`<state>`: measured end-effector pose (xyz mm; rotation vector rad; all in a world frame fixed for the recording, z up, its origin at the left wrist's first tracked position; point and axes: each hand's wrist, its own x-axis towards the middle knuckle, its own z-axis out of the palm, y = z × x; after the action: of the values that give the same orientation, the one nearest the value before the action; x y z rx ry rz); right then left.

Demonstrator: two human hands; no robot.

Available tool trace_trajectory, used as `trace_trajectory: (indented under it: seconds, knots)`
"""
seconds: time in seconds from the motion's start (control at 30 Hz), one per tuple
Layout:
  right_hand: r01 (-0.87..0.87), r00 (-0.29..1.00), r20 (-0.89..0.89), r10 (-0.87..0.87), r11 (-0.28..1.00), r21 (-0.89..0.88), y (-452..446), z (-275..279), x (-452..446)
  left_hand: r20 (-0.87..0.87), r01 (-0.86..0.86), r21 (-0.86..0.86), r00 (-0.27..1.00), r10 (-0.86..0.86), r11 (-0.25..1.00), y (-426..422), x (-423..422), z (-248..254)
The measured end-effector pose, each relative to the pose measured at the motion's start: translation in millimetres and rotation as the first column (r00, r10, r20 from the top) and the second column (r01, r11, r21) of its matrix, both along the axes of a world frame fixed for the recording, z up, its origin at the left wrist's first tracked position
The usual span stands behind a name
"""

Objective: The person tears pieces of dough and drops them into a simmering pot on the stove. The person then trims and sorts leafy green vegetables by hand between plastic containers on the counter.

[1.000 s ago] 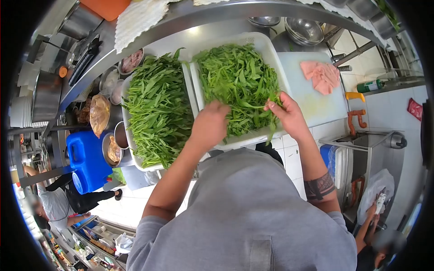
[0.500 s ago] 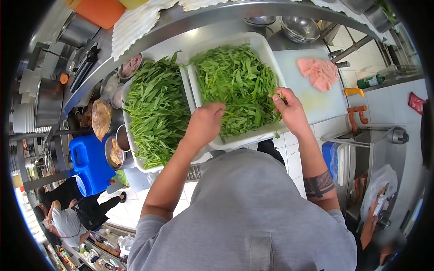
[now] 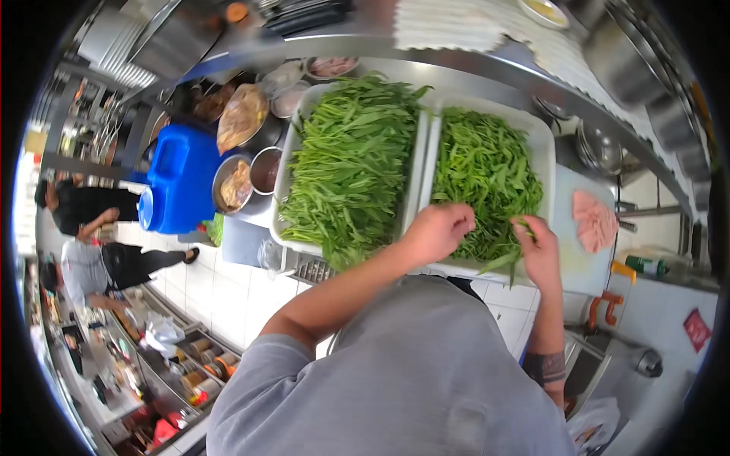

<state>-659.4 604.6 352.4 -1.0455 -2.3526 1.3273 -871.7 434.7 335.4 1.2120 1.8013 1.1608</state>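
Two white tubs stand side by side, both filled with leafy greens. Long-stemmed greens (image 3: 350, 163) fill the left tub (image 3: 283, 178). Shorter loose leaves and stems (image 3: 483, 171) lie in the right tub (image 3: 544, 137). Over the front part of the right tub, my left hand (image 3: 439, 232) is closed with curled fingers; whatever they hold is hidden. My right hand (image 3: 538, 247), near that tub's front right corner, pinches a leafy green sprig (image 3: 502, 260) whose leaves hang down to the left.
Right of the tubs lies a pale cutting board (image 3: 574, 266) with a pink cloth (image 3: 595, 220). Bowls of raw meat (image 3: 233, 185) and a blue jerrycan (image 3: 182, 178) are at left. A metal shelf (image 3: 449, 57) spans the back. Two people (image 3: 87, 262) stand at far left.
My view has turned, so the tubs appear farther right. Both hands stay over the right tub. The sprig at my right hand now hangs toward the tub's front edge.
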Motion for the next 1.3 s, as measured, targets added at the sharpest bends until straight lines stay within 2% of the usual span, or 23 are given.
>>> trace_trajectory:
  seconds: [0.03, 0.1, 0.13, 0.2, 0.27, 0.33, 0.4, 0.47, 0.5, 0.53, 0.57, 0.6, 0.67, 0.73, 0.77, 0.9, 0.97, 1.03, 1.07, 1.13, 1.2, 1.27, 1.3]
  knots:
    - [-0.029, 1.0, 0.003, 0.029, 1.0, 0.006, 8, 4, 6, -0.285, 0.136, -0.022, 0.949, -0.136, 0.991, -6, -3, -4]
    - [-0.152, 0.987, 0.045, 0.151, 0.834, 0.531, 20, 24, 6, -0.418, 0.162, 0.109, 0.903, -0.103, 0.981, -19, 5, -23]
    - [-0.171, 0.984, 0.045, 0.174, 0.828, 0.533, 21, 36, -5, -0.544, 0.237, 0.216, 0.835, -0.085, 0.947, -25, 8, -24]
    - [-0.231, 0.97, 0.085, 0.226, 0.77, 0.595, 15, 69, -33, -0.448, 0.219, 0.17, 0.886, -0.123, 0.961, -39, 8, -16]
    - [-0.177, 0.978, -0.001, 0.207, 0.842, 0.509, -6, 94, -77, -0.434, 0.068, 0.321, 0.897, 0.083, 0.945, -61, -5, 12]
    - [-0.25, 0.964, -0.065, 0.259, 0.961, 0.12, -16, 103, -117, -0.454, -0.07, 0.402, 0.851, 0.265, 0.913, -91, -29, 36]
    - [-0.351, 0.805, -0.208, 0.556, 0.728, 0.589, -42, 101, -184, -0.487, -0.237, 0.397, 0.765, 0.423, 0.887, -122, -51, 42]
    - [-0.481, 0.805, -0.119, 0.581, 0.756, 0.444, -80, 101, -247, -0.513, -0.343, 0.313, 0.724, 0.461, 0.886, -153, -71, 44]
    - [-0.501, 0.768, 0.006, 0.64, 0.596, 0.628, -90, 75, -280, -0.514, -0.41, 0.308, 0.687, 0.513, 0.858, -164, -75, 35]
    - [-0.519, 0.772, 0.091, 0.629, 0.541, 0.662, -108, 49, -306, -0.49, -0.439, 0.313, 0.685, 0.539, 0.842, -171, -78, 35]
    - [-0.696, 0.695, 0.248, 0.675, 0.543, 0.469, -121, 29, -330, -0.468, -0.484, 0.277, 0.686, 0.557, 0.83, -178, -76, 34]
    - [-0.72, 0.687, 0.374, 0.623, 0.519, 0.46, -141, -12, -340, -0.44, -0.507, 0.26, 0.695, 0.568, 0.822, -182, -72, 33]
    - [-0.699, 0.712, 0.357, 0.604, 0.562, 0.442, -151, -54, -345, -0.457, -0.511, 0.24, 0.69, 0.561, 0.825, -187, -62, 29]
    - [-0.729, 0.684, 0.34, 0.645, 0.583, 0.36, -137, -27, -335, -0.422, -0.524, 0.245, 0.7, 0.576, 0.816, -185, -49, 26]
    - [-0.778, 0.628, 0.307, 0.716, 0.558, 0.29, -131, -6, -332, -0.415, -0.52, 0.23, 0.712, 0.567, 0.822, -181, -43, 26]
    - [-0.527, 0.8, -0.071, 0.596, 0.755, 0.39, -41, 62, -239, -0.368, -0.41, 0.222, 0.805, 0.465, 0.885, -141, -22, 31]
    - [-0.447, 0.878, -0.002, 0.479, 0.819, 0.359, 2, 75, -174, -0.35, -0.241, 0.235, 0.883, 0.313, 0.942, -109, -13, 28]
    - [-0.444, 0.887, 0.27, 0.375, 0.855, 0.269, 31, 71, -113, -0.355, -0.076, 0.223, 0.922, 0.154, 0.972, -74, -4, 16]
    - [-0.451, 0.877, 0.278, 0.391, 0.87, 0.199, 39, 56, -85, -0.377, 0.001, 0.201, 0.923, 0.076, 0.98, -55, -1, 10]
    - [-0.499, 0.851, 0.259, 0.456, 0.857, 0.13, 31, 10, -48, -0.525, 0.187, -0.086, 0.826, -0.205, 0.978, -20, 3, -13]
    - [-0.523, 0.843, 0.225, 0.488, 0.841, 0.137, 2, -31, -30, -0.615, 0.174, -0.103, 0.763, -0.2, 0.979, 5, 11, -39]
    - [-0.24, 0.952, 0.283, 0.115, 0.855, 0.459, -37, -54, -39, -0.697, 0.177, -0.112, 0.688, -0.204, 0.978, 16, 15, -47]
    - [-0.214, 0.957, 0.276, 0.091, 0.863, 0.458, -39, -61, -37, -0.674, 0.229, -0.242, 0.66, -0.333, 0.943, 18, 14, -44]
